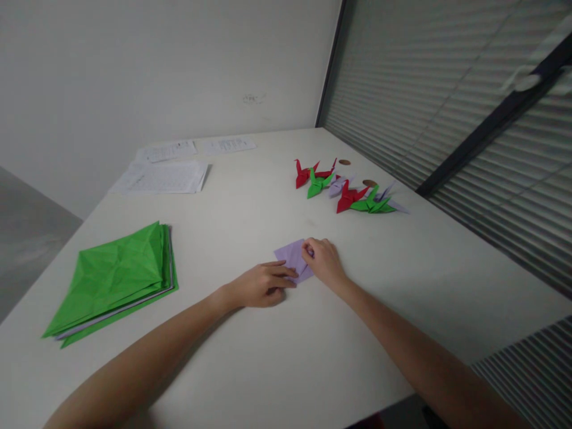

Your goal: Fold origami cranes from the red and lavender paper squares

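Observation:
A small folded piece of lilac paper (292, 255) lies on the white table (277, 357), a little right of centre. My left hand (263, 285) rests on its near left corner, index finger stretched out and pressing the paper flat. My right hand (325, 261) is curled over the paper's right edge, fingertips pinching a fold there. Both forearms reach in from the bottom of the view.
A stack of green paper sheets (116, 277) lies at the left. Several folded paper cranes (346, 189), red, green and lilac, stand at the back right. White printed sheets (163, 176) lie at the far edge. A window with blinds (447, 107) borders the table's right side.

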Available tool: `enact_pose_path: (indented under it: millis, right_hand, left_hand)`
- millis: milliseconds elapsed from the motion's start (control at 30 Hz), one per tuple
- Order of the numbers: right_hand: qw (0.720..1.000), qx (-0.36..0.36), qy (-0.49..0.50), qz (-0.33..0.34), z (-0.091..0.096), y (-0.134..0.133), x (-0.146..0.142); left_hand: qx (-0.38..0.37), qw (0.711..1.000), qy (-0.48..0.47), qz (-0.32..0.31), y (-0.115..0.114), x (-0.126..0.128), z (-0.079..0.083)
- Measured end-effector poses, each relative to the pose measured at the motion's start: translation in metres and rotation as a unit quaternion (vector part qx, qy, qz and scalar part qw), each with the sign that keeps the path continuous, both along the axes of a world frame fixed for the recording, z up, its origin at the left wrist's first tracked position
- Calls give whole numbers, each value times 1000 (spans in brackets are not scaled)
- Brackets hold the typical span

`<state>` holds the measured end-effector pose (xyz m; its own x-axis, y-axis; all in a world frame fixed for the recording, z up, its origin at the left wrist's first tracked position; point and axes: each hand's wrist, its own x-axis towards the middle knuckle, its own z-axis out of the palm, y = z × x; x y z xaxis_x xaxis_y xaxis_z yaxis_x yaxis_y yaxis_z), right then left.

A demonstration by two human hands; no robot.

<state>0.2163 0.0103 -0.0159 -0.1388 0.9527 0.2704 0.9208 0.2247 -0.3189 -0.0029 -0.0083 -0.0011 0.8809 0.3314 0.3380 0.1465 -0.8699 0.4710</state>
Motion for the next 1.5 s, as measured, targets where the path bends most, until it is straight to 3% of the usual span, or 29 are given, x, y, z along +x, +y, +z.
enact_pose_path:
  millis: [333, 633, 967, 1300, 1500]
  right_hand:
    - [1000, -13, 9, -2, 1, 0, 0]
    - [1000, -14, -3, -1, 3, -1, -1]
    - [1000, -10, -15, -9, 3, -1, -1]
    - [1000, -8, -10, -5, 3, -2, -1]
    - [1000, -7, -18, -5, 2, -2, -1]
  left_hand:
    - [17, 1000, -2, -4, -2, 1, 0]
    - [-66, 996, 25, 63, -2, 1, 2]
    - [-24, 1000, 19, 5, -1, 3, 1]
    - [3, 1000, 3, 12, -1, 5, -1]
    - [3, 998, 50, 23, -2, 4, -2]
